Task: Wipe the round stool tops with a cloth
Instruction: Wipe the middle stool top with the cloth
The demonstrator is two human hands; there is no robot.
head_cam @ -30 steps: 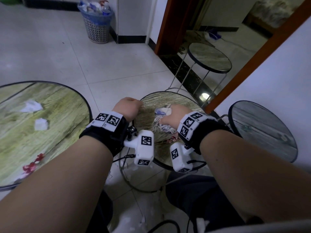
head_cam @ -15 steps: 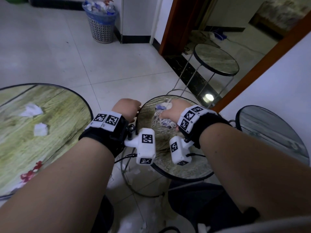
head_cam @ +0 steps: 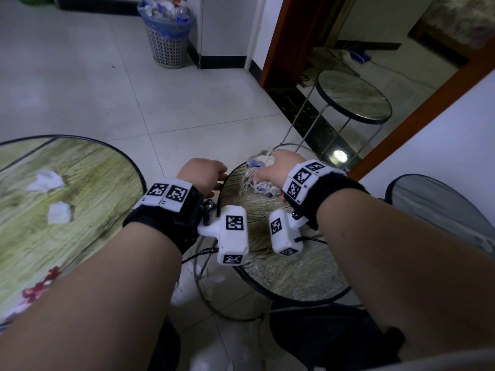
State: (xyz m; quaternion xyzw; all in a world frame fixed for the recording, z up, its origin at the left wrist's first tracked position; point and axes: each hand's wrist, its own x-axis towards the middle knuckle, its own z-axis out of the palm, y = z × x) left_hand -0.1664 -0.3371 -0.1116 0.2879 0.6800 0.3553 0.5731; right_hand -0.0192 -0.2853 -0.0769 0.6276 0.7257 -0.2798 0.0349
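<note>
A round stool [head_cam: 284, 274] with a wood-grain top and black rim stands right in front of me. My right hand [head_cam: 276, 167] holds a frayed white and blue cloth [head_cam: 255, 180] bunched against the far part of that top. My left hand [head_cam: 203, 174] grips the stool's left rim, fingers curled over the edge. A second round stool [head_cam: 353, 96] stands farther off by the doorway. A third stool [head_cam: 439, 210] sits to the right against the wall, partly hidden by my right forearm.
A large round table [head_cam: 88, 199] with crumpled white tissues [head_cam: 47, 180] lies to the left. A blue-lined waste basket [head_cam: 167, 30] full of rubbish stands at the far wall. White scraps lie on the tiled floor under the near stool.
My right hand has pushed the cloth from the middle of the stool top out toward its far edge. My left hand keeps its grip on the rim.
</note>
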